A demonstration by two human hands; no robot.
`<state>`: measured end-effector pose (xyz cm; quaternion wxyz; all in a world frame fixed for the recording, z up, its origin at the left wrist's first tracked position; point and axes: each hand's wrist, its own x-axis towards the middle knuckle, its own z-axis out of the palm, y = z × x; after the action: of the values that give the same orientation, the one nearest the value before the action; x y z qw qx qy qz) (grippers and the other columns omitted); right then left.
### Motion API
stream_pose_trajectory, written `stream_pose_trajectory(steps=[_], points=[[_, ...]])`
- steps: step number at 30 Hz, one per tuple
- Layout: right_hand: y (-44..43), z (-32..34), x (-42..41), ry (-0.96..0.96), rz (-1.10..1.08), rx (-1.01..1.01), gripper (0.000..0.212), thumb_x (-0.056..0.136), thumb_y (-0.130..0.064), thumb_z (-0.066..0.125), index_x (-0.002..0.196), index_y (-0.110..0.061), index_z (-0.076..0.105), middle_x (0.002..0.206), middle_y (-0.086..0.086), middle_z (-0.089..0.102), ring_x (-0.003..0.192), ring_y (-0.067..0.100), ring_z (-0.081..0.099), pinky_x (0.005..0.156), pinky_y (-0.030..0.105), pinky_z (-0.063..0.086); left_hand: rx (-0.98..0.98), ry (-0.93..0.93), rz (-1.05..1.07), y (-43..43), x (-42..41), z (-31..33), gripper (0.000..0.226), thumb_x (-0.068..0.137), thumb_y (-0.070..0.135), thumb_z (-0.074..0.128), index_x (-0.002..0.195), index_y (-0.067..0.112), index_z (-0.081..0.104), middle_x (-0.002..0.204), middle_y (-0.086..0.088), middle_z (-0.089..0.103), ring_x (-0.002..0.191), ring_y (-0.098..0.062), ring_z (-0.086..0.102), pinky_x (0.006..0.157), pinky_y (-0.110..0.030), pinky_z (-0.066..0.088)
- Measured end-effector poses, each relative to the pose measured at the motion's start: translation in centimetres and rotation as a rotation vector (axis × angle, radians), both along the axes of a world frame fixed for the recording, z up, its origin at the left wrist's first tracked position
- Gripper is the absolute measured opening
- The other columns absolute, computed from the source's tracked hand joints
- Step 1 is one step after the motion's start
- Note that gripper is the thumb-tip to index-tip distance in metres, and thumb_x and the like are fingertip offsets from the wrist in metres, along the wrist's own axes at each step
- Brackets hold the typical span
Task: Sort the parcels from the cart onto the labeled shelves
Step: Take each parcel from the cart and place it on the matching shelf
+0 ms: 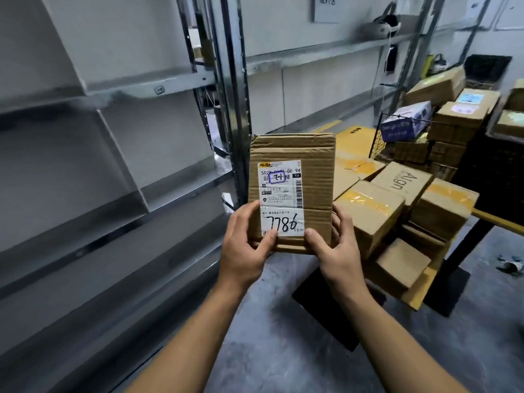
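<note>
Parcel point(292, 154): 1 flat brown cardboard box, held upright in the air with its labelled face toward the camera. It is above the grey floor point(278, 350), between the shelving on the left and the cart on the right, touching neither.

Label point(280, 194): 1 white shipping label on the parcel's front. "7786" is handwritten in black at the bottom, and there is 1 blue boxed mark near the top. The small print is not legible.

Hands: 2, both on the parcel's lower end. Left hand point(243, 245): grip closed on the lower left edge, thumb on the label's bottom left corner, fingers curled behind. Right hand point(334, 245): grip closed on the lower right edge, thumb just beside the label's bottom right corner, fingers wrapped round the side.

Shelving point(113, 89): grey metal, 2 bays in view, parted by 1 upright post point(232, 95) directly behind the parcel.

Cart point(493, 221): 1 low flat cart with a yellow edge. At least 6 brown boxes point(368, 214) are piled on it, touching, several with yellow tape.

Wire basket point(378, 137): 1, behind the cart. It holds 1 blue-and-white carton point(405, 120) and at least 4 brown boxes.
</note>
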<state>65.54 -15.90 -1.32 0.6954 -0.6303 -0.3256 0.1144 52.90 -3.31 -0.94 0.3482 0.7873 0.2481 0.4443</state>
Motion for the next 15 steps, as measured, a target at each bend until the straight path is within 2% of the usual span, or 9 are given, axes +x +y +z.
stream_pose_trajectory(steps=[3,6,8,12,15], points=[[2.3,0.4,-2.5,0.045,0.001,0.033,0.064,0.089,-0.015,0.073,0.126,-0.058,0.043,0.131,-0.01,0.06,0.12,0.004,0.059,0.104,0.044,0.051,0.009,0.045,0.01,2.1,-2.6,1.1,0.06,0.083,0.03,0.073,0.138,0.033,0.047,0.129,0.016,0.05,0.118,0.004,0.05,0.098,-0.015,0.042],[4.2,0.7,-4.7,0.111,0.022,0.078,0.063,0.089,-0.015,0.073,0.123,-0.061,0.046,0.131,-0.008,0.06,0.121,0.01,0.06,0.1,0.049,0.053,0.027,0.094,0.011,3.7,-5.2,2.3,0.062,0.082,0.035,0.071,0.139,0.035,0.046,0.127,0.018,0.048,0.112,0.003,0.05,0.093,-0.016,0.042],[5.4,0.8,-6.3,0.161,0.045,0.105,0.061,0.088,-0.018,0.074,0.121,-0.061,0.047,0.131,-0.006,0.06,0.123,0.015,0.059,0.099,0.051,0.054,0.078,0.132,0.036,4.6,-7.1,3.2,0.061,0.084,0.036,0.069,0.141,0.032,0.044,0.131,0.014,0.049,0.115,0.002,0.045,0.091,-0.016,0.037],[7.9,1.0,-9.5,0.275,0.103,0.138,0.055,0.086,-0.022,0.074,0.123,-0.055,0.05,0.129,-0.001,0.061,0.119,0.021,0.063,0.095,0.052,0.056,0.193,0.179,0.136,6.7,-11.7,4.8,0.057,0.086,0.041,0.061,0.139,0.027,0.045,0.135,0.004,0.051,0.121,-0.006,0.041,0.096,-0.029,0.035],[9.9,0.9,-11.9,0.348,0.154,0.158,0.054,0.092,-0.012,0.069,0.134,-0.036,0.047,0.124,0.001,0.063,0.112,0.022,0.067,0.09,0.048,0.059,0.218,0.23,0.169,8.3,-15.2,5.4,0.058,0.086,0.044,0.058,0.14,0.027,0.045,0.138,0.004,0.048,0.124,-0.008,0.04,0.098,-0.033,0.038]])
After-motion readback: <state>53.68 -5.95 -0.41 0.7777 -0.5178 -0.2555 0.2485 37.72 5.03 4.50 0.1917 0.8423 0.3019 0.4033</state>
